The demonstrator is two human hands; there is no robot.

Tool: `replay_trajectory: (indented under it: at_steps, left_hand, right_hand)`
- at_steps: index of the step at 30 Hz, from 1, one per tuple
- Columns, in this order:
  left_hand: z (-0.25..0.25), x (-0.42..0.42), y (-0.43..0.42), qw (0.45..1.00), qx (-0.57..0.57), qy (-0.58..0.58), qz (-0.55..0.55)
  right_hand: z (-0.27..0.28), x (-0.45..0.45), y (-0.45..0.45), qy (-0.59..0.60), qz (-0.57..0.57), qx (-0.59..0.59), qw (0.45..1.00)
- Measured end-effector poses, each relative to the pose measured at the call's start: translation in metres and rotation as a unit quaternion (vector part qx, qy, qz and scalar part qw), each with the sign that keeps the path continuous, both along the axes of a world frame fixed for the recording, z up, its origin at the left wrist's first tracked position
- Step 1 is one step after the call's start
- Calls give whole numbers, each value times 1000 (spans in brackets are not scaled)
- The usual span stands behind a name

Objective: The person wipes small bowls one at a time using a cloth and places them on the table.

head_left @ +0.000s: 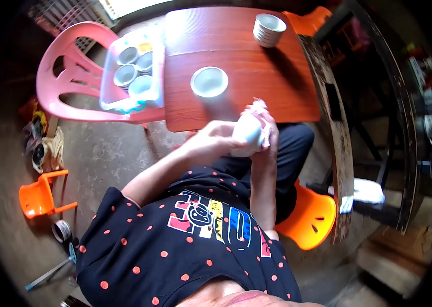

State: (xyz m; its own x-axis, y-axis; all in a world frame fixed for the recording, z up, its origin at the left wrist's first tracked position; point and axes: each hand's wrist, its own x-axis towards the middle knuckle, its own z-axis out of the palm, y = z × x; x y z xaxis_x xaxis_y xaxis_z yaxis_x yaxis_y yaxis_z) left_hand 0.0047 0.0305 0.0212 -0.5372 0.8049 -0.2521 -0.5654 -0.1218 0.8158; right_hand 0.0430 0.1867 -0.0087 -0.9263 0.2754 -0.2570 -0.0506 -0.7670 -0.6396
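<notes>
A white bowl (247, 134) is held between both hands, just off the near edge of the red-brown table (246, 56). My left hand (215, 139) grips its left side, with the fingers closed on the rim. On the other side my right hand (271, 134) holds a pink and white cloth (261, 113) against the bowl. Another white bowl (209, 82) stands alone on the table near its front left. A stack of several white bowls (269, 29) stands at the table's far right.
A clear plastic box (107, 84) with several stacked bowls sits on a pink chair (47, 77) left of the table. Orange seats (308, 217) are at the lower right and lower left. A wooden frame (339, 153) runs along the right.
</notes>
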Motion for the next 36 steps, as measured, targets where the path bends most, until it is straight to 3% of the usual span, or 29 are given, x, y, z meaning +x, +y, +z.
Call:
replay_trajectory:
  at_steps: [2, 3, 4, 5, 6, 8, 10, 12, 14, 16, 18, 20, 22, 23, 26, 27, 28, 30, 34, 36]
  left_hand:
    - [-4, 9, 6, 975, -6, 224, -15]
    - [-26, 18, 13, 987, 21, 158, 2]
    - [-34, 14, 15, 941, -5, 338, -28]
    - [-43, 9, 16, 845, -46, 531, -27]
    - [-40, 4, 17, 734, -70, 675, 5]
    - [-30, -2, 6, 713, -85, 695, 40]
    - [-18, -6, -5, 671, -125, 731, 29]
    - [-9, -12, -22, 639, -127, 757, 55]
    - [3, -31, -46, 646, -146, 743, 97]
    - [16, -59, -83, 583, -243, 762, 146]
    - [15, -104, -117, 482, -327, 779, 234]
    - [19, -146, -142, 557, -335, 688, 322]
    - [-1, -189, -164, 553, -396, 643, 352]
    - [-13, -209, -171, 584, -409, 612, 341]
    - [-43, -237, -174, 603, -465, 583, 282]
    - [-68, -257, -176, 578, -518, 586, 232]
    - [-83, -265, -175, 615, -456, 584, 271]
    - [-101, -278, -171, 608, -500, 568, 241]
    - [-129, -290, -168, 579, -514, 604, 189]
    - [-129, -286, -167, 604, -534, 572, 152]
  right_hand:
    - [-37, 3, -4, 157, 32, -216, 963]
    - [-34, 7, -12, 108, 19, -216, 970]
    - [-30, 11, -19, 58, 4, -213, 975]
    - [-32, 12, -18, 53, 24, -147, 987]
    - [-4, 15, -23, 22, 60, -233, 970]
    - [-17, 18, -27, 21, 89, -261, 961]
    - [-26, 19, -30, 27, 40, -219, 975]
    - [-28, 25, -21, 2, 72, -100, 992]
    - [-8, 20, -23, -8, 96, -149, 984]
    - [-19, 14, -8, 28, 63, -173, 983]
    - [-33, 13, 21, 127, 77, -174, 974]
    - [-65, 24, 70, 165, 81, -246, 952]
    - [-84, 31, 107, 226, 86, -320, 916]
    - [-83, 36, 117, 258, 87, -342, 899]
    - [-69, 73, 126, 329, 87, -308, 888]
    - [-55, 75, 121, 355, 116, -293, 880]
    - [-74, 78, 131, 363, 119, -369, 847]
    - [-79, 81, 124, 354, 62, -438, 824]
    - [-110, 89, 142, 340, 10, -397, 852]
    - [-108, 89, 140, 340, 10, -396, 853]
